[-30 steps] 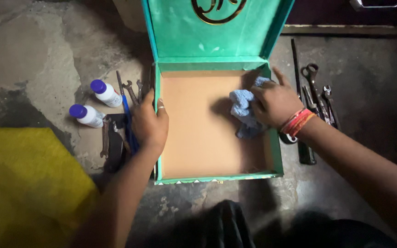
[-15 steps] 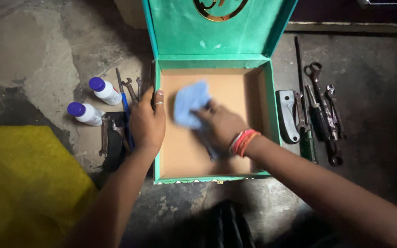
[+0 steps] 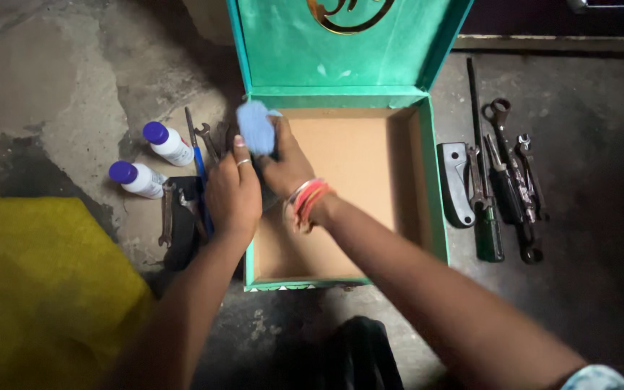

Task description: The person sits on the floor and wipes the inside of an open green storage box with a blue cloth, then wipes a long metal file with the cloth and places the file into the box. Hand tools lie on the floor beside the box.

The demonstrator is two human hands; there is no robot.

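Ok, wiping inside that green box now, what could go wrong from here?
The lid stands upright right behind the cloth; a hard push by the right hand could knock it down. The left hand steadies the box at its left wall, beside loose wrenches and two bottles; a slip could scatter them.
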